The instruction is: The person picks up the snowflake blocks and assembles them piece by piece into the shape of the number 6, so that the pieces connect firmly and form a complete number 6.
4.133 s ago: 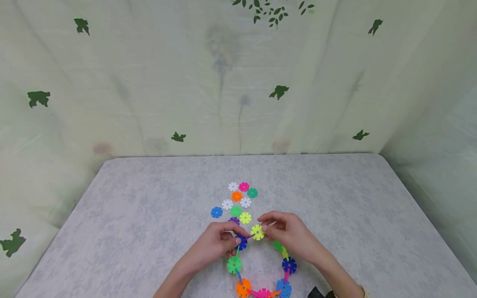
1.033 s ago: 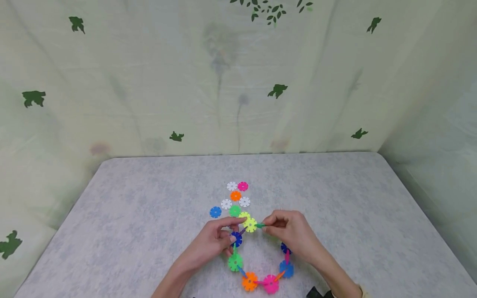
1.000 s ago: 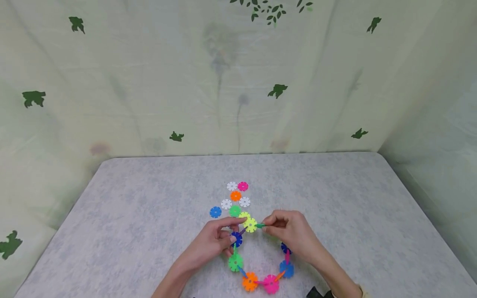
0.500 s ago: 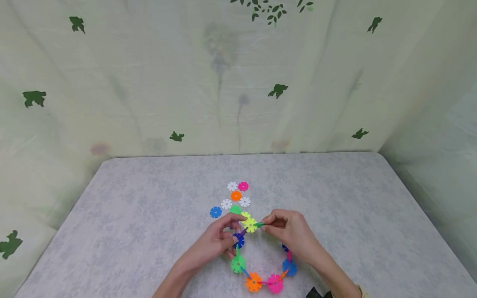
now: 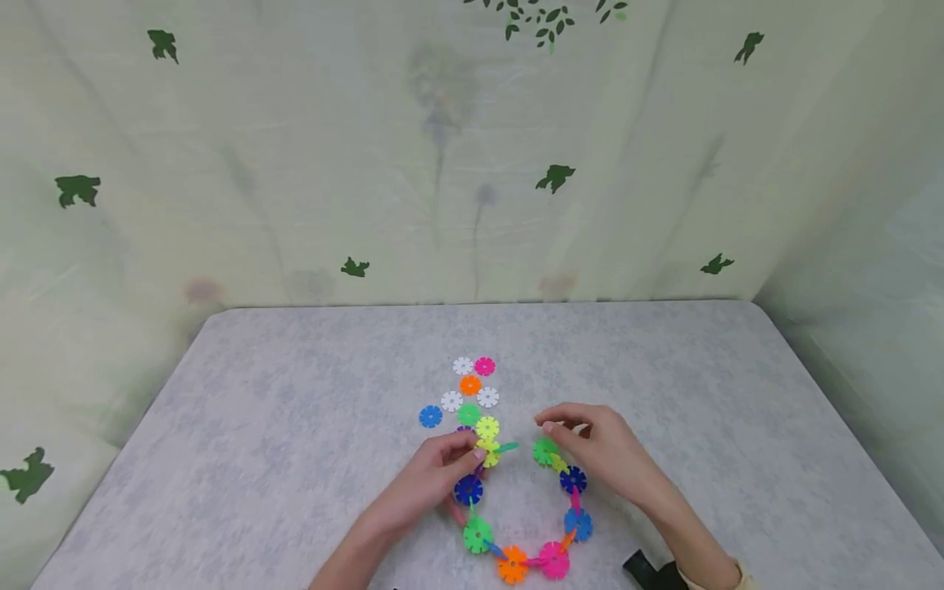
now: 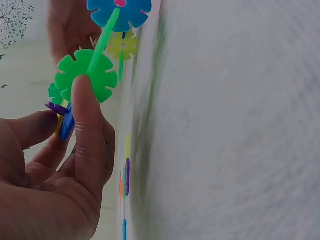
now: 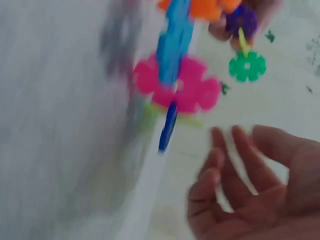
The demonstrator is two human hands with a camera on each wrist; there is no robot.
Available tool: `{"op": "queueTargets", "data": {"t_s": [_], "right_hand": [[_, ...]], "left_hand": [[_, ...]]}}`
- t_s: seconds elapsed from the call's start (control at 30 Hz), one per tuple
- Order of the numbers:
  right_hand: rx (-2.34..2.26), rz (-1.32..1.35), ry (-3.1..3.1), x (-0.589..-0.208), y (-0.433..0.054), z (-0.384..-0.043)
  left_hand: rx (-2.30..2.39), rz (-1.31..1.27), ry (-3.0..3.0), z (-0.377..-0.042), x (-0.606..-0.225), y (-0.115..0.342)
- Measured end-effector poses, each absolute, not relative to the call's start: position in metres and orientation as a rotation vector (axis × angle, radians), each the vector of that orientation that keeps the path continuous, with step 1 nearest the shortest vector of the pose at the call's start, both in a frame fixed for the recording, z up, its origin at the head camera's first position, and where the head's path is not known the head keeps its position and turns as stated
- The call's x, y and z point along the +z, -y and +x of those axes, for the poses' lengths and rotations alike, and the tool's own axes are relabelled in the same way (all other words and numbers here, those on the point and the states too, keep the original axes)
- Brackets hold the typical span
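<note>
A curved chain of notched plastic snowflake discs, in many colours, hangs between and below the hands in the head view, with a pink disc [image 5: 554, 560] at its near side. My left hand [image 5: 442, 471] pinches the chain around a yellow disc [image 5: 490, 454]; a purple disc [image 6: 56, 107] is by the fingertips in the left wrist view. From the yellow disc a dark green disc [image 5: 507, 447] sticks out edge-on. The chain's other end is a light green disc [image 5: 544, 451], across a gap. Beside it, my right hand [image 5: 608, 447] has its fingers apart, holding nothing.
Loose discs lie flat beyond the hands: among them a blue one [image 5: 431, 416], an orange one [image 5: 470, 385], a pink one [image 5: 484, 366] and white ones. A black object [image 5: 649, 569] is by the right wrist. The grey table [image 5: 295, 393] ends at a patterned curtain [image 5: 295, 164].
The right hand has let go of the dark green disc, now joined to the yellow one, and moved right. The left hand's grip has shifted from the dark blue disc up to the yellow one.
</note>
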State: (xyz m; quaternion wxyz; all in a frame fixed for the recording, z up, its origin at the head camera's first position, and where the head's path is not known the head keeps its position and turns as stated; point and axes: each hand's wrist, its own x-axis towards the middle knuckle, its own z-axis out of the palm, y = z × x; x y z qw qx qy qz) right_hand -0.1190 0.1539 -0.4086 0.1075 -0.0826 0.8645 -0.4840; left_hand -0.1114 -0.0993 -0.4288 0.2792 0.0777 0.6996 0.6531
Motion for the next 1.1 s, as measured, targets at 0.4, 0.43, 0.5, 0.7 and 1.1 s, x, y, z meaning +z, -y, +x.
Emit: {"op": "queueTargets", "data": {"t_s": [0.4, 0.43, 0.5, 0.7, 1.1], "right_hand": [[-1.307, -0.372, -2.380, -0.424, -0.165, -0.127], [-1.325, -0.366, -2.366, -0.424, -0.164, -0.127], [-1.369, -0.346, -2.346, -0.423, -0.163, -0.126], [-1.499, -0.264, -2.304, -0.414, -0.158, -0.123], [-1.527, -0.221, -2.452, -0.402, -0.143, -0.111]], "left_hand": [[1.790, 0.200, -1.818, -0.111, -0.430, 0.101], [1.791, 0.201, -1.821, -0.111, -0.430, 0.101], [1.789, 0.194, -1.839, -0.111, -0.430, 0.100], [1.791, 0.167, -1.938, -0.111, -0.428, 0.099], [1.811, 0.139, -2.016, -0.110, -0.422, 0.099]]}}
